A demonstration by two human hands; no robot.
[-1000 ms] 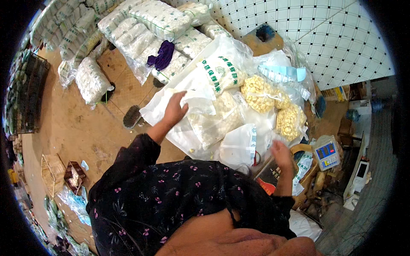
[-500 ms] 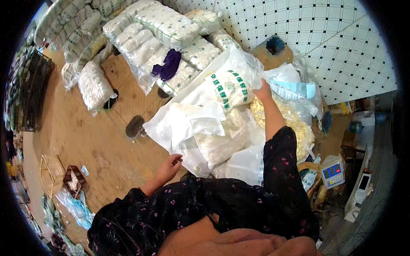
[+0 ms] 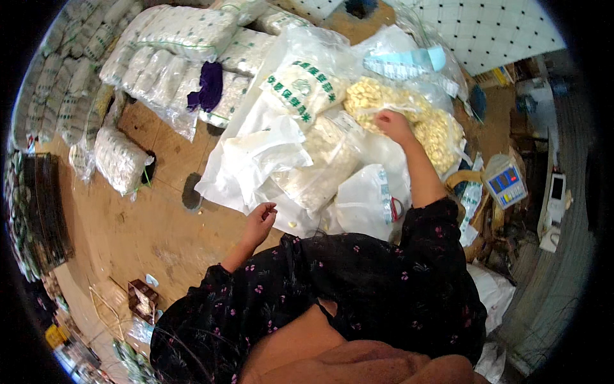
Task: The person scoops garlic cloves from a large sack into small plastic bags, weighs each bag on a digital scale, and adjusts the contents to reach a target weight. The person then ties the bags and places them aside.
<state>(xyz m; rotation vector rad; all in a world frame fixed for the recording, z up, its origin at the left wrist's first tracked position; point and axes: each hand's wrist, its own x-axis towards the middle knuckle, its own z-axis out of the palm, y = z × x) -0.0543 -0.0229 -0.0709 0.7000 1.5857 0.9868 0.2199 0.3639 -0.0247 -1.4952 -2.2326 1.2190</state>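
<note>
My right hand [image 3: 394, 126] is over a clear bag of pale yellow peeled garlic cloves [image 3: 441, 147], its fingers curled in at the near edge of the heap. What is between those fingers, if anything, is hidden. Near the front edge of the table my left hand [image 3: 261, 221] hovers with fingers drawn together and nothing visible in them. Between the hands lie a filled clear bag of pale contents [image 3: 326, 160], a folded white plastic bag [image 3: 265, 153] and a flat white bag [image 3: 364, 201]. Farther back rests a white bag with green print [image 3: 304, 89].
Filled bags [image 3: 185, 29] are stacked at the far left, with a dark purple cloth [image 3: 210, 88] on them. One filled bag [image 3: 118, 160] sits apart. A digital scale [image 3: 505, 182] stands at the right, near red-handled scissors [image 3: 396, 208]. A blue packet [image 3: 403, 63] lies behind the cloves.
My right hand has left the green-printed bag and come nearer, over the garlic cloves. My left hand has risen slightly, its fingers still curled. The whole view has shifted.
</note>
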